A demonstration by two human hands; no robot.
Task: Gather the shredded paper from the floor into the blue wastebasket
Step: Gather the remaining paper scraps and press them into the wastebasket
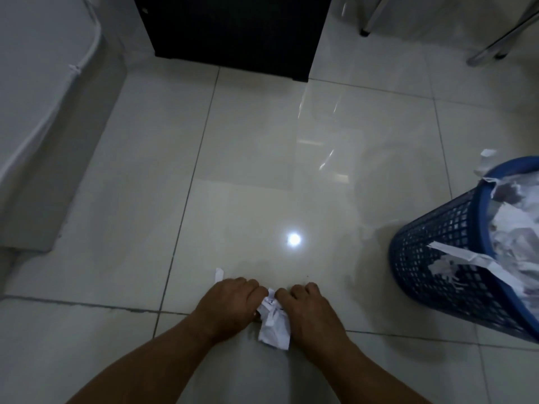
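Forearms enter from the bottom edge, with both hands low over the floor [262,176], a surface of glossy pale tiles. Left hand [230,304] and right hand [309,313] have their fingers curled under and together clutch 1 wad of crumpled paper [274,326], which sits between them just beyond a grout joint. Dark marks on the wad are too small to read. A loose paper strip [219,274] lies on the floor just beyond the left hand, apart from the wad. The blue wastebasket [437,258], with mesh walls, stands at the floor's right side and is cut by the picture edge. It holds shredded paper [513,228], and 1 long strip [472,259] hangs over its rim and down the outer wall. At the far edge of the floor stands a black cabinet [233,30], and 2 chrome chair legs [371,17] are in the far right corner. A white ledge [43,126] runs along the left side. A round light reflection [294,239] marks the tile beyond the hands.
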